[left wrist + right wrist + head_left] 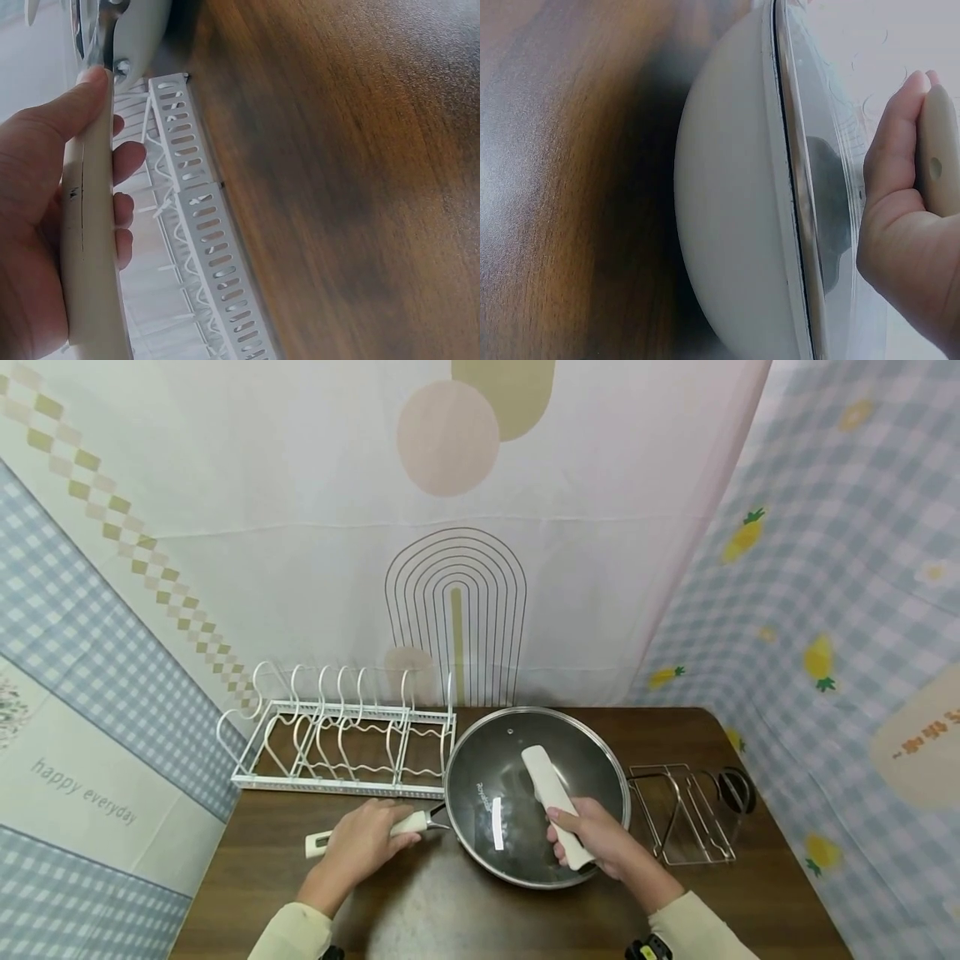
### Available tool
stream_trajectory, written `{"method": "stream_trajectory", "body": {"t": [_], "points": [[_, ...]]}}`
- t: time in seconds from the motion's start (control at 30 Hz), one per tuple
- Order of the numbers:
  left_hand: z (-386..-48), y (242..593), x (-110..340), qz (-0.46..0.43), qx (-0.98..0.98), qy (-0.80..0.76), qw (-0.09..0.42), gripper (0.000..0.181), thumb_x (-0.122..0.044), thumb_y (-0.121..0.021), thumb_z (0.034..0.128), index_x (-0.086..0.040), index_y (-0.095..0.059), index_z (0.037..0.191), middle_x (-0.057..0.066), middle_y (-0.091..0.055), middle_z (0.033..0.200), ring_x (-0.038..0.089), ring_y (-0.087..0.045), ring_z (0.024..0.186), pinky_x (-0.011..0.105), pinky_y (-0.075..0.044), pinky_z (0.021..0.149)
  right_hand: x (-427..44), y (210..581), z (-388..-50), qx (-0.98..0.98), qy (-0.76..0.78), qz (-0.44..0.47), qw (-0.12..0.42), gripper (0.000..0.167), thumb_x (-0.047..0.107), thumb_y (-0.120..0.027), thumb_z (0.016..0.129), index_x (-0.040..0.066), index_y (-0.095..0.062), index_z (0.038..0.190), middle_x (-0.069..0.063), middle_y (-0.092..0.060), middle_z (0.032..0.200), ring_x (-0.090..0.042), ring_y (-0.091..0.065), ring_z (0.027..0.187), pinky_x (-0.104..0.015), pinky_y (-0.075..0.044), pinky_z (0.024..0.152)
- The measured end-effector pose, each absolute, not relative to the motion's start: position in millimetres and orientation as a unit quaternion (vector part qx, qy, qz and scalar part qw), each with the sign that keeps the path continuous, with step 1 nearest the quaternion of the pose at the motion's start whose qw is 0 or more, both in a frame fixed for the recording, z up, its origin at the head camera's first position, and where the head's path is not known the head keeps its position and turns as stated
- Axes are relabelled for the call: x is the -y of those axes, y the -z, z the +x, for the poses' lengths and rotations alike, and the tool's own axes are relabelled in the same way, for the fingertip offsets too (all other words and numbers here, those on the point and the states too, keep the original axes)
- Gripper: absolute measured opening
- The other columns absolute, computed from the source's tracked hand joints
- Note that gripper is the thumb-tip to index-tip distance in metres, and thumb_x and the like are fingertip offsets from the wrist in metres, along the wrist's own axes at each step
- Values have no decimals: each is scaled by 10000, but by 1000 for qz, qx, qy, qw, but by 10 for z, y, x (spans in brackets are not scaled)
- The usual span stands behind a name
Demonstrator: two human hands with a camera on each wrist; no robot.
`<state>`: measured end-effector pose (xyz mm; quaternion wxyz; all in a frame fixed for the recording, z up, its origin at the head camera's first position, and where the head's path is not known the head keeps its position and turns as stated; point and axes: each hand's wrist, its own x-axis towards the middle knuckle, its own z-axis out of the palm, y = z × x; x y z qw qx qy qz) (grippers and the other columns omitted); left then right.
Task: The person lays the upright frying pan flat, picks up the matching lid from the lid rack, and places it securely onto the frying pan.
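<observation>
A pan with a pale outer wall (727,187) stands on the brown table, its long cream handle (409,824) pointing left. My left hand (365,842) grips that handle; in the left wrist view the thumb lies along it and the fingers curl round beneath. A glass lid (480,760) with a metal rim covers the pan. Across the lid runs a long cream lid handle (550,783), and my right hand (592,835) holds its near end, thumb on top. From the side, in the right wrist view, the lid's rim sits along the pan's edge.
A white wire rack (337,789) with upright loops stands at the back left, close to the pan. Right of the pan is a metal wire stand (697,852) with a dark round piece (737,790). A patterned cloth (300,568) hangs behind the table.
</observation>
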<state>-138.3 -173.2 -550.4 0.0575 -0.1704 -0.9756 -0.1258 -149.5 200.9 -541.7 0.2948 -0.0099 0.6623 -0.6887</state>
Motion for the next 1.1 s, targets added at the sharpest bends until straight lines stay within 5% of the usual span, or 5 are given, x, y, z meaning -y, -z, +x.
{"method": "stream_trajectory", "body": {"t": [1.1], "points": [[-1325, 5526, 1818, -176, 974, 120, 80, 418, -427, -867, 792, -163, -752, 1094, 25, -745, 930, 236, -666, 807, 417, -531, 642, -1852, 5470, -1410, -659, 694, -14, 289, 366, 208, -528, 1076, -118, -435, 1215, -76, -686, 826, -134, -702, 622, -284, -601, 573]]}}
